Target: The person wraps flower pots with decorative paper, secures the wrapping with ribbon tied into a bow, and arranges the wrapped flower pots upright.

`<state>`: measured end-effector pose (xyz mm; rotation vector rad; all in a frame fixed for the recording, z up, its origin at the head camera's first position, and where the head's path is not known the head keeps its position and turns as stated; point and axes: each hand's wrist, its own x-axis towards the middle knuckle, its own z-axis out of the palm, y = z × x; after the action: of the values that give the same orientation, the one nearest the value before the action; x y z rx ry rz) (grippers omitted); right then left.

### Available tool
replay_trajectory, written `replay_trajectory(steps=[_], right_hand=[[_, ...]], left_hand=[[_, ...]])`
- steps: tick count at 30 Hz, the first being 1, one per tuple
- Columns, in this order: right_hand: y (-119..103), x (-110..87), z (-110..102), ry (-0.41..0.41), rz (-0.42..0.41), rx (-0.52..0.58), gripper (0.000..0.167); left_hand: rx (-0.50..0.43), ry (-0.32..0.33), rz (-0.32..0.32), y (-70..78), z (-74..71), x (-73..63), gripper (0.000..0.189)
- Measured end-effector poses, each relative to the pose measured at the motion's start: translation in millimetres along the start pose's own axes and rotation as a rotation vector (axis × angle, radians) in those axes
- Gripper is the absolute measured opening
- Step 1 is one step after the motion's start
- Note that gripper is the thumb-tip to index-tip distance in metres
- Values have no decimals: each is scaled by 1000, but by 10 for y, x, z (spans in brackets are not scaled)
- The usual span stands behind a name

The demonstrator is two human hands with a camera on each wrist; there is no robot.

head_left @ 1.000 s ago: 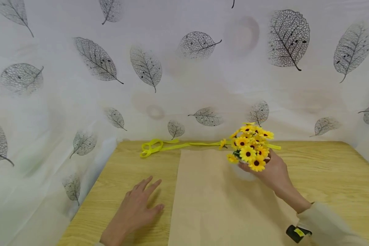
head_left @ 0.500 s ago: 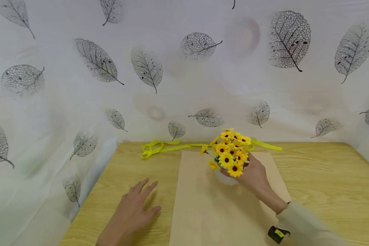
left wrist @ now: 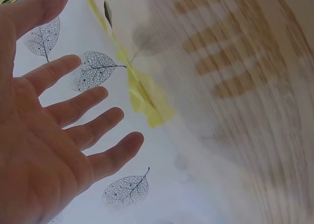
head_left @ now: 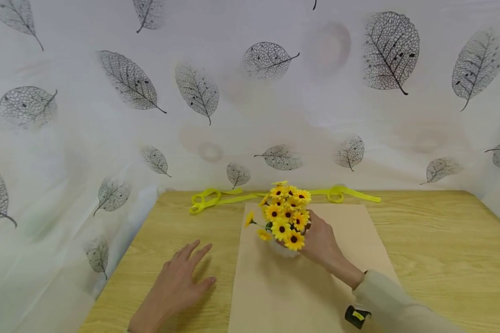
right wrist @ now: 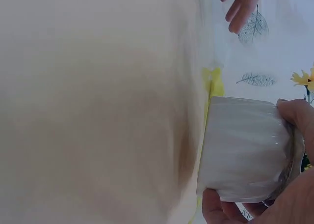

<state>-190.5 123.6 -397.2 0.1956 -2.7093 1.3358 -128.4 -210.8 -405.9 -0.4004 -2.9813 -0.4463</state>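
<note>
In the head view my right hand [head_left: 325, 240] grips a potted plant with yellow, dark-centred flowers [head_left: 281, 215], held upright over a brown paper sheet [head_left: 262, 300]. The right wrist view shows its smooth whitish pot [right wrist: 245, 145] sideways, with thumb and fingers on opposite sides near the rim. A shadow falls on the paper below the pot. My left hand [head_left: 172, 284], its fingers spread and holding nothing, hovers left of the sheet. Its palm and loosely extended fingers show in the left wrist view.
A yellow ribbon [head_left: 358, 194] with loops lies along the back edge of the wooden table [head_left: 450, 259]. Behind the table hangs a pale sheet [head_left: 233, 27] printed with grey leaves. A small black device [head_left: 356, 317] sits at the right sleeve.
My right hand has carried the potted flowers left and slightly nearer, across the paper. The ribbon's right-hand loop has come into view. My left hand has barely shifted.
</note>
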Motion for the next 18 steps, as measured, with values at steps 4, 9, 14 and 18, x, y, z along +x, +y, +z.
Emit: replay_trajectory(steps=[4, 9, 14, 18], right_hand=[[-25, -10, 70, -2, -12, 8, 63], [-15, -20, 115, -18, -8, 2, 65], [-5, -24, 128, -36, 9, -10, 65], [-11, -35, 109, -43, 23, -15, 64]], left_hand=[[-10, -24, -13, 6, -27, 0, 71], [-14, -41, -22, 9, -29, 9, 72], [-16, -46, -18, 13, -29, 19, 71], [-9, -49, -16, 11, -31, 22, 71]])
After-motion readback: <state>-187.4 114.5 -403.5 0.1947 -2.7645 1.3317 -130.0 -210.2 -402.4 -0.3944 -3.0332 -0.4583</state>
